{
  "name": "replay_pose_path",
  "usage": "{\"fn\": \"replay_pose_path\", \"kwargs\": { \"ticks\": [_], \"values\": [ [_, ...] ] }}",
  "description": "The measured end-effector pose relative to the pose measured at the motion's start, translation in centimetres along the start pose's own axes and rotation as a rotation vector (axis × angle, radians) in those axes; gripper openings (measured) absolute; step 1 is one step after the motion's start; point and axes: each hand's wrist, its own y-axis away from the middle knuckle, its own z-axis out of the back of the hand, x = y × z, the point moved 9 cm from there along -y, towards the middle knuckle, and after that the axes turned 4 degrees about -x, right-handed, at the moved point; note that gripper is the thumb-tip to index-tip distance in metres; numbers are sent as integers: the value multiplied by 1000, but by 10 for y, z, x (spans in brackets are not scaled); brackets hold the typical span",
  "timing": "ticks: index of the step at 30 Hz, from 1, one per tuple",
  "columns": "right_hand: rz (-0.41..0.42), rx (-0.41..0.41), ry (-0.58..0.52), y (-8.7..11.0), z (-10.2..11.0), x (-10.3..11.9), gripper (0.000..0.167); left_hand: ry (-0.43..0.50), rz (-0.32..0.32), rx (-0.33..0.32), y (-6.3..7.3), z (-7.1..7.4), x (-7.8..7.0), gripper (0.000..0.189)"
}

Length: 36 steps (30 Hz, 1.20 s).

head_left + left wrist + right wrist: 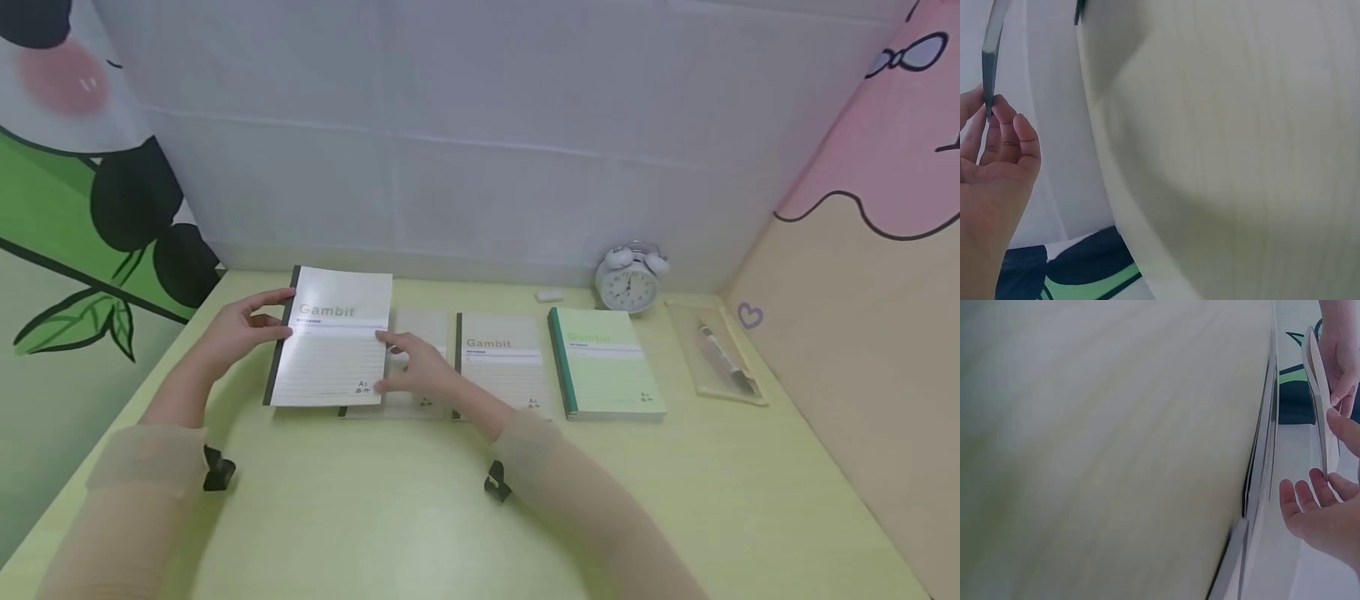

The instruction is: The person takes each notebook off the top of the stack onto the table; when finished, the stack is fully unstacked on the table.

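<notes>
Both hands hold a white Gambit notebook (337,358) with a dark spine, raised off the table at the left. My left hand (236,333) pinches its spine edge. At the opposite edge, my right hand (420,364) grips it between thumb and fingers. In the left wrist view the left hand (1000,156) has the spine between thumb and fingertips. The right wrist view shows the right hand (1329,512) on the notebook (1317,394) edge. Partly covered behind the right hand lies a second white notebook (423,325); a third notebook (502,333) lies beside it.
A green notebook stack (607,367) lies right of the white ones. Behind it stand a white alarm clock (628,283) and a small white eraser-like block (550,296). A clear tray (690,367) with a pen (723,354) is at the far right of the table (360,517).
</notes>
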Motion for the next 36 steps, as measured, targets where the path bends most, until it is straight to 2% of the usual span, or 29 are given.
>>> {"fn": "replay_pose_path", "kwargs": {
  "ticks": [10,15,22,25,36],
  "values": [
    [58,58,74,-24,-24,6,78,-6,34,37,-3,12,34,79],
    [74,102,136,-32,-34,7,77,-23,59,73,-4,12,48,81],
    [-3,124,221,-39,-40,-1,77,-103,37,107,-8,10,55,84],
    [-30,141,262,-40,-43,-6,77,-109,36,127,-9,8,57,85],
    [-32,190,392,-34,-48,-4,71,-109,64,185,-12,2,71,84]
  ]
}}
